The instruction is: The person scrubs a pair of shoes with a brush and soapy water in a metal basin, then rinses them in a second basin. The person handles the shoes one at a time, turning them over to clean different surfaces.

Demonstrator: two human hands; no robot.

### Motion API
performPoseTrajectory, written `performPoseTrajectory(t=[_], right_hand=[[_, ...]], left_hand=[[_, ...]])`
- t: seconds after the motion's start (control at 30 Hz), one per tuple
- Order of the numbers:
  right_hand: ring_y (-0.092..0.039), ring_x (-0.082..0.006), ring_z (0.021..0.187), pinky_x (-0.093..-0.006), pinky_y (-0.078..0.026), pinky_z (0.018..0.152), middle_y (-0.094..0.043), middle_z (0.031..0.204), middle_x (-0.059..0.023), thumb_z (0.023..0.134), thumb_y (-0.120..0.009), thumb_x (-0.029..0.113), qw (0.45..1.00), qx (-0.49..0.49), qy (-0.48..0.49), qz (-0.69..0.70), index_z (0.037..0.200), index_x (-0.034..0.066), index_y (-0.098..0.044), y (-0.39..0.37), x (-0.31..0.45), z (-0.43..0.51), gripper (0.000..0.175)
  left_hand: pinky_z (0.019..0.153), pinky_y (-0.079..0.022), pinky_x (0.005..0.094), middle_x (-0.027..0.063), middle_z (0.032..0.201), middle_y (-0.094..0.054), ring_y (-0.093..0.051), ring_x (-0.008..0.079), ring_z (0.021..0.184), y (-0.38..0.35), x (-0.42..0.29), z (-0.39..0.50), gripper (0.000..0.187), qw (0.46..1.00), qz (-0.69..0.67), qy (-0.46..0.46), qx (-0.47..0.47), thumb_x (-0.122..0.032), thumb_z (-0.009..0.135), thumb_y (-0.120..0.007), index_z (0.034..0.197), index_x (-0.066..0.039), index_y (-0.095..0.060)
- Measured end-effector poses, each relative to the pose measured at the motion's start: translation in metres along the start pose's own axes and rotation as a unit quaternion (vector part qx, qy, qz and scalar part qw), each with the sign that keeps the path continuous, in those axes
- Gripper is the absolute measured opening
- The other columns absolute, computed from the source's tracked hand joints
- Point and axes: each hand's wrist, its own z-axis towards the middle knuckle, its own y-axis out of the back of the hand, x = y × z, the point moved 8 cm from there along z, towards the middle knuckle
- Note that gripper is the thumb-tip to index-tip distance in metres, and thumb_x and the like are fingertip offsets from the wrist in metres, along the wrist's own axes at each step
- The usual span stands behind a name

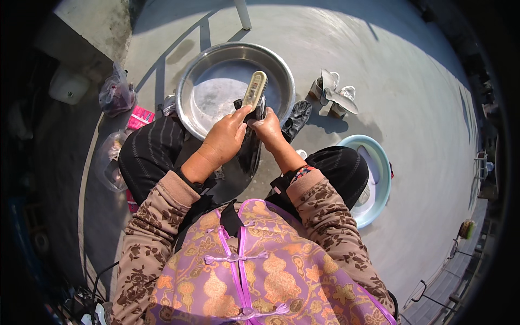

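My left hand (225, 136) grips a pale-yellow scrubbing brush (256, 87), its dark bristles facing right. The brush lies over the upper part of a black shoe (248, 156), held over the near rim of a wide metal basin (185, 101). My right hand (268, 128) clasps that shoe from the right, close beside my left hand. Both hands hide part of the shoe. Against the basin's right side rests another black shoe (298, 115), wrinkled and shiny.
White shoes (347, 92) with grey insoles (341, 100) leaning on them stand to the right. A light-blue basin (386, 178) by my right knee holds pale, sole-shaped items. Plastic bags (115, 93) and a pink packet (140, 117) lie left. A white pole (243, 16) stands beyond the metal basin.
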Motion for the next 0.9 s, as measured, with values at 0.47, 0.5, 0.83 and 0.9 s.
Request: performPoseTrajectory(t=[0.47,0.5,0.83,0.9], right_hand=[[-0.066,-0.0232,0.087,-0.0336,-0.051,0.076,-0.067,0.094,-0.0141,0.071,-0.072,0.007,0.999,0.018,0.026,-0.034,0.11,-0.0029,-0.055,-0.011,-0.014,0.005,0.043],[-0.065,-0.0203,0.087,-0.0321,-0.051,0.075,-0.066,0.096,-0.0122,0.072,-0.07,0.005,0.999,0.008,0.018,-0.04,0.113,-0.0021,-0.055,-0.006,-0.014,0.005,0.044],[-0.061,-0.0142,0.085,-0.0298,-0.049,0.076,-0.065,0.095,-0.0059,0.075,-0.07,0.005,0.998,0.025,0.031,-0.047,0.11,0.0017,-0.059,-0.012,-0.014,-0.002,0.038],[-0.064,-0.017,0.087,-0.0307,-0.051,0.076,-0.066,0.096,-0.0101,0.071,-0.068,0.004,0.995,0.067,0.023,0.067,0.111,-0.0027,-0.056,-0.014,-0.01,0.0,0.042]], left_hand=[[0.089,-0.048,0.0445,0.0268,0.113,-0.061,-0.059,0.0422,0.103,-0.008,0.022,0.019,0.042,0.994,-0.049,0.088,0.045,-0.006,0.091,-0.05,0.133,-0.006,-0.048],[0.09,-0.048,0.0443,0.0267,0.114,-0.06,-0.059,0.042,0.104,-0.007,0.02,0.014,0.043,0.993,-0.061,0.088,0.047,-0.006,0.091,-0.05,0.133,-0.007,-0.047],[0.086,-0.048,0.0457,0.026,0.108,-0.062,-0.059,0.0427,0.1,-0.008,0.021,-0.002,0.043,0.996,-0.038,0.075,0.024,-0.006,0.09,-0.052,0.133,-0.008,-0.048],[0.084,-0.048,0.0462,0.0254,0.102,-0.063,-0.06,0.0425,0.096,-0.013,0.027,0.017,0.044,0.996,-0.025,0.079,0.03,-0.007,0.09,-0.052,0.133,-0.009,-0.048]])
